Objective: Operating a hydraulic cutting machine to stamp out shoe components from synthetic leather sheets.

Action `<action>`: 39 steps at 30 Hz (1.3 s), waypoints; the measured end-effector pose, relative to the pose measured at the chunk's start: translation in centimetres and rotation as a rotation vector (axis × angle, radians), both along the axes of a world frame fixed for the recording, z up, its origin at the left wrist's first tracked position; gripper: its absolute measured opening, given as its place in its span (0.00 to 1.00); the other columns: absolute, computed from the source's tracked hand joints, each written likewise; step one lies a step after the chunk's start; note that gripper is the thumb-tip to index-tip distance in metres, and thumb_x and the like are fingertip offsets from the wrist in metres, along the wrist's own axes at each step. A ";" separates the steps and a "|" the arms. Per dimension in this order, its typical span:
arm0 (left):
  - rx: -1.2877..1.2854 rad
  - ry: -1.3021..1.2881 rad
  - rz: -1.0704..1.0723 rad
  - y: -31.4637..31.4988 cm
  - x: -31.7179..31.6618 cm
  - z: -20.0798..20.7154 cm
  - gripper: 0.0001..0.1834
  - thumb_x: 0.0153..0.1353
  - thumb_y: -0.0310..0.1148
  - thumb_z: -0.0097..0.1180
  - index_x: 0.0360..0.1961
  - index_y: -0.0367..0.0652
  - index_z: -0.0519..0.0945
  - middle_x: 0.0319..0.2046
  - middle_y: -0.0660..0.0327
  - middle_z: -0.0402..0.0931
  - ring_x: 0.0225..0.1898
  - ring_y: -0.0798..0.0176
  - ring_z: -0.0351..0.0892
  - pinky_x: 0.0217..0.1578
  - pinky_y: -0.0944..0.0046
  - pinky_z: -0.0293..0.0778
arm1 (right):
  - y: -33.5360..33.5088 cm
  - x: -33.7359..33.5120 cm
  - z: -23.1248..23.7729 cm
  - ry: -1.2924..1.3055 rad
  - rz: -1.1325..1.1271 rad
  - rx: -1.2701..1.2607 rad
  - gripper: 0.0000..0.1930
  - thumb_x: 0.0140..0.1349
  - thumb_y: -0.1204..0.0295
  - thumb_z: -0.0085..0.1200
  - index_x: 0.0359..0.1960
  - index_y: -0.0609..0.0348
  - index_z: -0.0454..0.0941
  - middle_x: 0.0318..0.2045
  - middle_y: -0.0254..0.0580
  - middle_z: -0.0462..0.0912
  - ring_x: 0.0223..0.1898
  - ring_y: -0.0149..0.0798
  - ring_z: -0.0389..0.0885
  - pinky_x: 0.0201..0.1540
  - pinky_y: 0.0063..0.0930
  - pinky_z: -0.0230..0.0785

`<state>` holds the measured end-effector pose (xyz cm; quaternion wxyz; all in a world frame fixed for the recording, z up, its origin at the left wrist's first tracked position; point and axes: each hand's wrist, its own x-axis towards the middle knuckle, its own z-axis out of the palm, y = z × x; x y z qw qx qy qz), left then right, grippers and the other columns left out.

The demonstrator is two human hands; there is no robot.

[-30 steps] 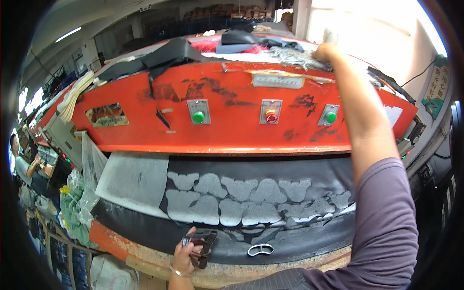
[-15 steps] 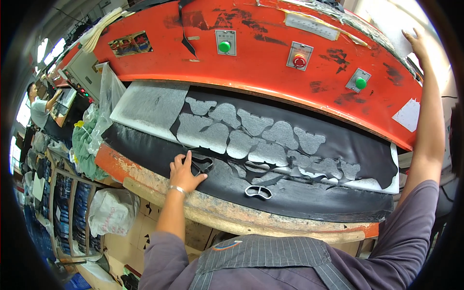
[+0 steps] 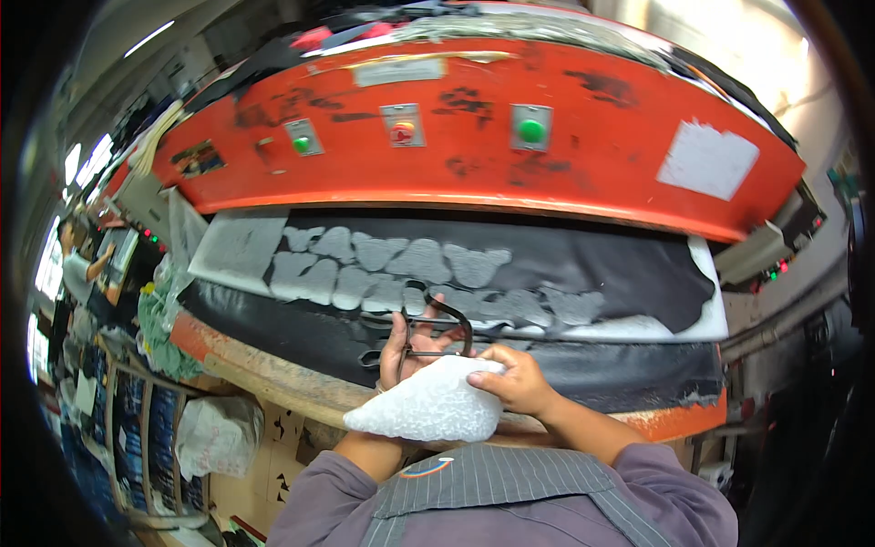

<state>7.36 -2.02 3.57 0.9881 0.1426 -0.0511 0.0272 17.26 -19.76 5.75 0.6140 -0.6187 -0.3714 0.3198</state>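
Note:
In front of my body, my left hand [image 3: 397, 354] is closed round a dark metal cutting die [image 3: 467, 330], an open bent frame with crossbars. My right hand [image 3: 521, 381] pinches a white, rough-textured sheet [image 3: 428, 406] between thumb and fingers, just below the die. The sheet covers part of my left hand and wrist. Beside the left hand, a smaller cutting die [image 3: 369, 358] rests on the near black strip [image 3: 592, 369]. Beyond the hands lies a black leather-like sheet [image 3: 602, 264], with several rounded cut-outs showing a grey-white layer.
An orange press beam [image 3: 365, 173] spans the far side, carrying green buttons [image 3: 530, 131] and a red button [image 3: 402, 133]. A worn wooden edge [image 3: 292, 387] runs along the front. At left stand a shelf rack [image 3: 137, 438], a plastic bag [image 3: 219, 433] and another person [image 3: 80, 269].
My right hand has come down from the upper right and now holds the white sheet. My left hand has lifted a die off the black surface. The view has swung right.

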 end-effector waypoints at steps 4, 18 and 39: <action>-0.181 0.244 0.021 -4.5 2.8 0.7 0.39 0.61 0.66 0.43 0.67 0.56 0.59 0.61 0.45 0.64 0.56 0.34 0.68 0.53 0.41 0.69 | -3.8 5.9 0.4 0.140 -0.175 0.011 0.13 0.60 0.62 0.61 0.33 0.61 0.78 0.27 0.36 0.81 0.30 0.26 0.78 0.32 0.24 0.71; 0.062 0.157 0.279 -6.6 0.7 -0.4 0.33 0.64 0.65 0.38 0.63 0.60 0.64 0.50 0.54 0.75 0.51 0.50 0.74 0.39 0.58 0.73 | -11.4 12.8 -0.7 -0.022 -0.343 -0.185 0.14 0.64 0.62 0.56 0.27 0.60 0.74 0.21 0.31 0.74 0.25 0.24 0.69 0.28 0.24 0.66; 2.470 -0.056 0.160 0.3 22.2 -0.3 0.52 0.40 0.42 0.73 0.68 0.53 0.59 0.66 0.56 0.59 0.66 0.50 0.58 0.62 0.52 0.58 | -2.8 22.4 2.2 -0.498 -0.463 -0.002 0.24 0.60 0.58 0.59 0.52 0.59 0.72 0.45 0.48 0.80 0.46 0.40 0.79 0.47 0.31 0.72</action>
